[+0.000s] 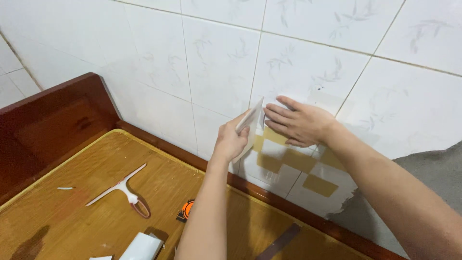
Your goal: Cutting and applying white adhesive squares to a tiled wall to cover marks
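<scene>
Left hand (230,142) gripping flat backing sheet (251,126), right hand (298,123) flat on glossy tile wall (216,62)

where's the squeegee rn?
In the head view the white squeegee lies flat on the wooden surface at lower left, away from both hands, with an orange-and-black tape measure to its right beside the left forearm.

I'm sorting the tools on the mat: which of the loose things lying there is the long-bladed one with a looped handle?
The white squeegee, left of the left forearm; the orange tape measure is small and compact.
</scene>
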